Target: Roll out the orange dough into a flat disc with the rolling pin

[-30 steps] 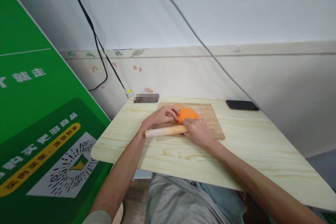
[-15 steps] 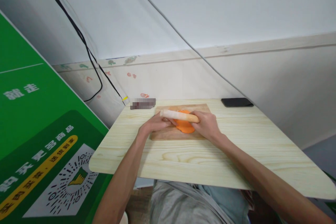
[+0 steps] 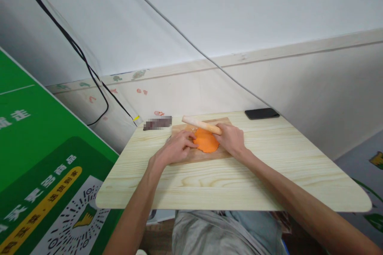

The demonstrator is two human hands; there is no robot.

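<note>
one rolling pin [image 3: 200,123], gripped near its end by the right hand [image 3: 231,139]! left hand [image 3: 179,146] half-curled beside the orange sheet [image 3: 207,142], pinch unclear; gentle handling should spare tears.

The head-worn view looks forward and obliquely downward from above the wearer's lap [image 3: 206,233]. The left hand [image 3: 177,146] and right hand [image 3: 231,138] appear near the frame's centre, at middle range over the tabletop [image 3: 191,191]; the wall [image 3: 254,12] fills the background, its ledge [image 3: 284,52] slanting upward to the right.
</note>
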